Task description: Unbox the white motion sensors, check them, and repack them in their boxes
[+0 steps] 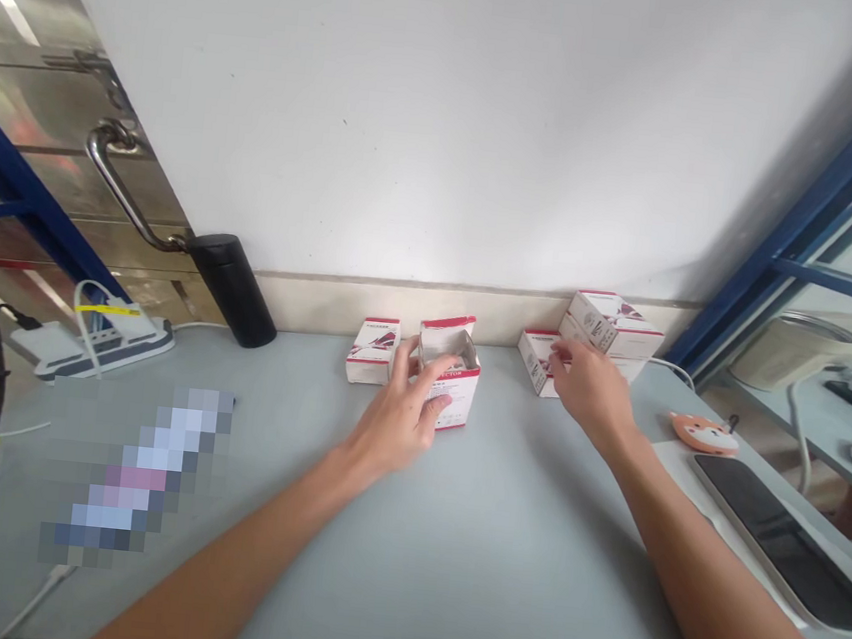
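Observation:
Near the middle of the table, a white cardboard box with red edges (453, 411) stands upright with its top flap raised. My left hand (409, 403) is wrapped around its left and front sides, with one finger across the open top. What is inside the box is hidden. Just left of it lies a similar closed box (373, 352). On the right, my right hand (592, 384) has its fingertips curled at the edge of a low white-and-red box (538, 353). Right behind that hand is a stack of such boxes (614, 323), partly covered by it.
A black bottle (233, 291) stands by the wall, near a power strip (110, 354) with cables at the left. A pixelated object (144, 473) lies at the front left. Rightward are an orange animal-shaped item (705, 434) and a phone (781, 540).

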Demonstrator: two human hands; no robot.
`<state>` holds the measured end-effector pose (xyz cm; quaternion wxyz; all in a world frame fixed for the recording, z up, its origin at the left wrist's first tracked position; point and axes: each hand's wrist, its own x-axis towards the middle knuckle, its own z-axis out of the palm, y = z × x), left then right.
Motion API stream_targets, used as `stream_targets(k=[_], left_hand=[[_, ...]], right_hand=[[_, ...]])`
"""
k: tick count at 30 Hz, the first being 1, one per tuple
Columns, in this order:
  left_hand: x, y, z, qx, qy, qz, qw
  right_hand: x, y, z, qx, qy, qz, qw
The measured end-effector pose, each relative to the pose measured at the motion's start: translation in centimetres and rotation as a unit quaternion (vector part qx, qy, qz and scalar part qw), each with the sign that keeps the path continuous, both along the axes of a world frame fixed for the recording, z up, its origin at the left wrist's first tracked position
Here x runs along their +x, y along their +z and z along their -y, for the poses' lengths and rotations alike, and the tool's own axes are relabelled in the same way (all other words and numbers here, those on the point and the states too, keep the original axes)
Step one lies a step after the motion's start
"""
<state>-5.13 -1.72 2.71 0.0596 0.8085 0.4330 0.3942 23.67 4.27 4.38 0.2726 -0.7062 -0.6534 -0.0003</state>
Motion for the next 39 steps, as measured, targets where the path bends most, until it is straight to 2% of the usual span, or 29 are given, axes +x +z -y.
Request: stream_targets(k=[2,3,6,8,9,11,14,17,25,29,32,35,39], left_hand=[[0.2,-0.1,0.1,0.007,0.007,-0.005,1.000],[0.3,-0.2,0.1,0.016,0.007,-0.009,1.000],[0.6,-0.4,0.2,0.067,-0.008,-0.027,0.997],[0.7,-0.5,0.2,0.101,-0.026,-0.042,0.994],[0.7,-0.5,0.2,0.112,-0.033,-0.046,0.992],[0.8,-0.6,0.3,0.121,-0.035,-0.046,0.991],[0.9,-0.5,0.5,0.116,-0.014,-0.043,0.992],[0.9,-0.4,0.6,0.109,0.001,-0.044,0.993],[0.9,-0.6,0.5,0.114,-0.004,-0.034,0.993],[0.9,-0.6,0.5,0.114,-0.015,-0.026,0.993],[0.9,-0.6,0.4,0.103,-0.023,-0.012,0.994],[0.7,-1.2,0.0,0.090,-0.023,0.025,0.995],[0.7,-2.1,-0.7,0.078,-0.053,0.141,0.985]], right_hand=[[-1.0,0.8,1.0,0.097,0.062,-0.064,0.991],[-1.9,1.3,1.8,0.153,0.106,-0.097,0.978],[-5.2,2.3,4.8,0.295,0.256,-0.137,0.910],[-7.0,2.4,6.3,0.349,0.337,-0.081,0.871],[-7.6,2.3,6.7,0.371,0.350,-0.034,0.859],[-8.0,2.0,6.6,0.394,0.333,0.027,0.856],[-7.1,1.5,5.3,0.382,0.280,0.023,0.880],[-6.1,1.3,4.3,0.351,0.282,0.020,0.892],[-6.5,1.0,4.4,0.376,0.291,0.016,0.880],[-6.3,1.2,4.6,0.351,0.313,0.026,0.882],[-6.3,1.4,4.9,0.308,0.315,0.017,0.897],[-6.6,1.1,4.8,0.271,0.314,-0.030,0.910],[-7.2,0.4,4.6,0.230,0.304,-0.178,0.907]])
